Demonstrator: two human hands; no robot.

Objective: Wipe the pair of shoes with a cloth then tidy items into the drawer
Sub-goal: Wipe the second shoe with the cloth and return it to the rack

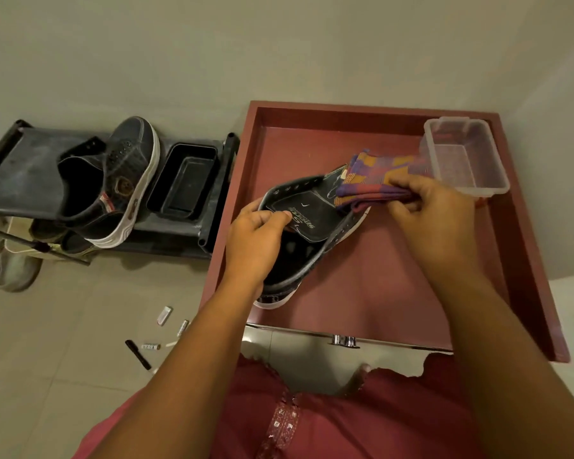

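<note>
Two shoes: left hand [256, 240] grips one [307, 226] (other [113, 180] racked), right hand [424, 213] pinches one cloth [375, 180].

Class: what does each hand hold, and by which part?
Left hand grips the shoe at its collar and tongue. Right hand pinches the folded cloth by its near edge.

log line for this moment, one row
step: wiping shoe | left hand: holds shoe | right hand: presses cloth on it | drawer: open
</note>
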